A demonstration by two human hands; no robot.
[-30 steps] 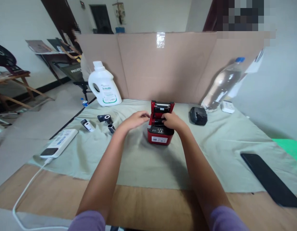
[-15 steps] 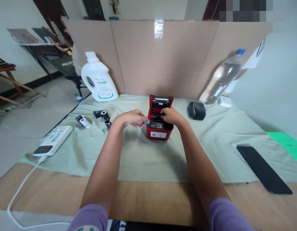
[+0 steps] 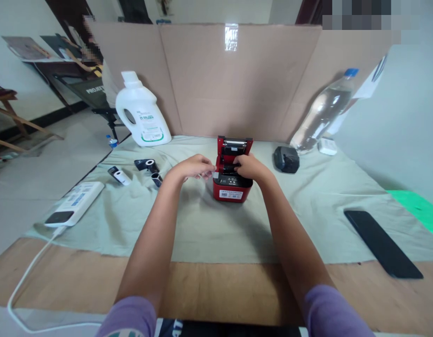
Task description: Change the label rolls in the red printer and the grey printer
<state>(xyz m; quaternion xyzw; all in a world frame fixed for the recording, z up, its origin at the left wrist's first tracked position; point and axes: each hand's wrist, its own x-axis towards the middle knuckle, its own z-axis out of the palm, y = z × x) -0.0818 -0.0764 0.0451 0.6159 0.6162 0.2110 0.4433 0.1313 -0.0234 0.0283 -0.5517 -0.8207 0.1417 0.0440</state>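
A small red printer [image 3: 232, 187] stands with its lid open in the middle of the grey-green cloth [image 3: 209, 229] on the table. The right hand [image 3: 249, 167] rests on its top, fingers curled into the open bay. The left hand [image 3: 194, 167] sits just beside the printer's left edge, fingertips pinched on a small pale strip [image 3: 213, 175]. Behind stand a white jug [image 3: 141, 112] and a clear bottle [image 3: 323, 112]; a black phone [image 3: 382, 243] lies at right.

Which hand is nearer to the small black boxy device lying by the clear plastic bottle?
Right. The right hand rests on the open red printer, just left of the black device; the left hand is on the printer's far side.
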